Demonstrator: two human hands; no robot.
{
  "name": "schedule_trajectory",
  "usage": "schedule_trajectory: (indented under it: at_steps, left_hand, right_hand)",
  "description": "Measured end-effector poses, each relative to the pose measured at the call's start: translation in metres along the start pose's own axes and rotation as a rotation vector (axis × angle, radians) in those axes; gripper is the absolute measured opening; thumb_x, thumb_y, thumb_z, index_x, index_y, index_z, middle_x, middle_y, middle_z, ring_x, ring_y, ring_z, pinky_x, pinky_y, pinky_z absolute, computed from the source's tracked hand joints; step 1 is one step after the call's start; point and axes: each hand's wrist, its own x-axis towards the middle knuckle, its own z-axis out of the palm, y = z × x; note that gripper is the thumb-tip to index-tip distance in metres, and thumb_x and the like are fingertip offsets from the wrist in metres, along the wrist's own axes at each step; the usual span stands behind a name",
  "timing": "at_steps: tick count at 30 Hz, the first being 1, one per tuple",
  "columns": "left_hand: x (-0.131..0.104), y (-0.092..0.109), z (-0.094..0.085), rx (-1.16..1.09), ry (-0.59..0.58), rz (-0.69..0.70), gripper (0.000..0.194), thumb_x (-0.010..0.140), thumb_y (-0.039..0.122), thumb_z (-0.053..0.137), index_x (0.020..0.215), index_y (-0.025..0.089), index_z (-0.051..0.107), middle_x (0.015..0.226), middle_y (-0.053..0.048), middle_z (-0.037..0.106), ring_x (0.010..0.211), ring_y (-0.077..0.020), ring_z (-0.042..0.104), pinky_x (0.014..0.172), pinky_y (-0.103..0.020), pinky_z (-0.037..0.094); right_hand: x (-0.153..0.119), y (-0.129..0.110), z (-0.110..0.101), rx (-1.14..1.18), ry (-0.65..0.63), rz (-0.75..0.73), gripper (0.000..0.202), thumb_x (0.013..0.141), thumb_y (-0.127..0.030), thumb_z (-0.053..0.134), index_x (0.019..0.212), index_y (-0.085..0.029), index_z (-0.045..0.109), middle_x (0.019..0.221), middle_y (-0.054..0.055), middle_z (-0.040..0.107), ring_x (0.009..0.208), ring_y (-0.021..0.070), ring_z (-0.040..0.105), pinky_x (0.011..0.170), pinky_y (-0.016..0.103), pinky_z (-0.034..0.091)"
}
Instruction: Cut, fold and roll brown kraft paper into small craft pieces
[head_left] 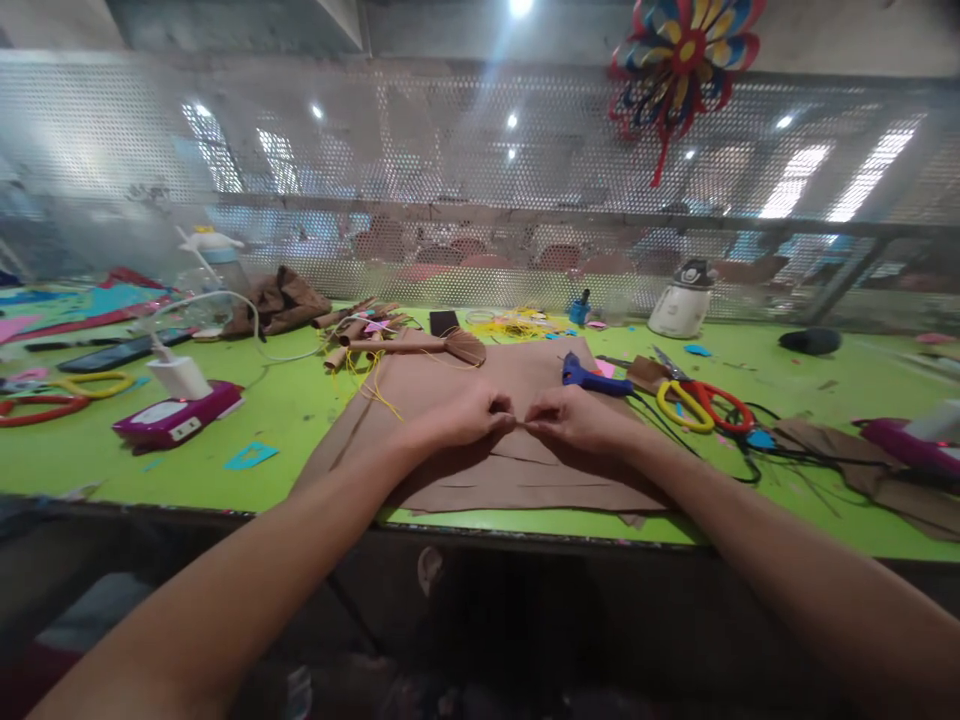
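My left hand (480,413) and my right hand (564,412) are close together above a sheet of brown paper (450,490). Fingertips of both hands are pinched on a thin brown paper strip (520,424), which shows only as a small bit between them. Narrow cut strips or slits lie on the sheet just below the hands. Beyond my right hand rests a blue glue gun (596,376). A brown paper fan shape on a rolled paper stick (405,346) lies past my left hand.
To the right are scissors with red and yellow handles (705,405), black cables and a white bottle (681,300). Rolled brown tubes, yellow strings (517,323) and a purple power strip (180,414) with a white charger lie left and behind. The table's front edge runs below.
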Motion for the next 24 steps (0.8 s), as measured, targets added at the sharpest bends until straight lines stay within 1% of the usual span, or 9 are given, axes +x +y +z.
schedule_trajectory:
  at_steps: [4, 8, 12, 16, 20, 24]
  left_hand:
    - [0.0, -0.002, -0.001, 0.065, -0.038, 0.037, 0.019, 0.076, 0.027, 0.052, 0.075, 0.013, 0.064, 0.064, -0.001, 0.059, 0.059, -0.0121, 0.048, 0.055, -0.023, 0.034]
    - [0.0, 0.002, 0.001, 0.066, -0.068, 0.06, 0.017, 0.077, 0.022, 0.051, 0.078, 0.013, 0.064, 0.066, -0.001, 0.059, 0.059, -0.0115, 0.047, 0.056, -0.022, 0.034]
    - [0.003, 0.005, 0.007, 0.034, -0.025, 0.111, 0.013, 0.077, 0.018, 0.05, 0.076, 0.014, 0.063, 0.068, 0.0, 0.058, 0.063, -0.0108, 0.046, 0.061, -0.021, 0.035]
    - [0.005, 0.004, 0.012, 0.074, 0.02, 0.156, 0.013, 0.078, 0.019, 0.05, 0.073, 0.015, 0.061, 0.07, -0.001, 0.057, 0.065, -0.0116, 0.046, 0.063, -0.022, 0.035]
    - [0.004, 0.002, 0.011, 0.164, 0.03, 0.178, 0.016, 0.078, 0.021, 0.049, 0.072, 0.015, 0.062, 0.07, -0.002, 0.057, 0.067, -0.0134, 0.047, 0.063, -0.024, 0.035]
    - [0.001, 0.001, 0.007, 0.174, -0.004, 0.17, 0.018, 0.076, 0.019, 0.048, 0.07, 0.014, 0.064, 0.066, -0.003, 0.058, 0.062, -0.0133, 0.046, 0.06, -0.025, 0.033]
  right_hand:
    - [0.001, 0.004, 0.004, -0.049, -0.004, -0.044, 0.018, 0.083, -0.024, 0.051, 0.081, -0.017, 0.068, 0.077, 0.005, 0.067, 0.068, 0.015, 0.057, 0.065, 0.025, 0.042]
    - [0.0, 0.003, 0.005, -0.115, 0.006, -0.095, 0.018, 0.084, -0.021, 0.05, 0.083, -0.017, 0.067, 0.079, 0.005, 0.067, 0.07, 0.015, 0.058, 0.067, 0.024, 0.042]
    - [0.001, 0.0, 0.006, -0.191, 0.016, -0.132, 0.018, 0.085, -0.019, 0.048, 0.085, -0.017, 0.066, 0.083, 0.006, 0.066, 0.075, 0.0157, 0.058, 0.069, 0.024, 0.041]
    - [0.002, -0.003, 0.007, -0.268, -0.011, -0.137, 0.017, 0.084, -0.017, 0.049, 0.089, -0.016, 0.065, 0.088, 0.008, 0.066, 0.081, 0.0171, 0.058, 0.072, 0.025, 0.04]
    - [-0.001, -0.008, 0.004, -0.341, -0.027, -0.123, 0.014, 0.085, -0.019, 0.048, 0.084, -0.016, 0.062, 0.085, 0.008, 0.065, 0.077, 0.0173, 0.057, 0.068, 0.025, 0.038]
    - [-0.005, -0.013, -0.002, -0.397, -0.064, -0.082, 0.016, 0.085, -0.02, 0.047, 0.076, -0.018, 0.059, 0.077, 0.008, 0.064, 0.069, 0.0171, 0.055, 0.061, 0.026, 0.035]
